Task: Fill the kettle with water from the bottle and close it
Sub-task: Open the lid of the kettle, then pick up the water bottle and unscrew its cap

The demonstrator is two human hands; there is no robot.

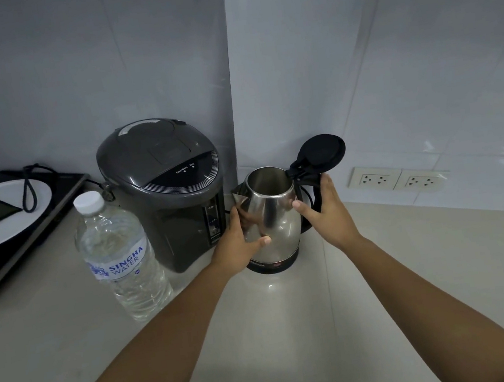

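Both hands' fingers grip the open kettle [275, 216]; capped bottle [117, 258] reads "SINGHA WATER"

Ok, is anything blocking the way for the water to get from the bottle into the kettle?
The bottle is capped by its white cap. The kettle has its lid flipped open, so its mouth is clear. Both hands, left hand and right hand, are on the kettle, not the bottle.

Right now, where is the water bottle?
In the head view the water bottle stands capped on the counter at left, just in front of the grey hot-water dispenser, left of the kettle.
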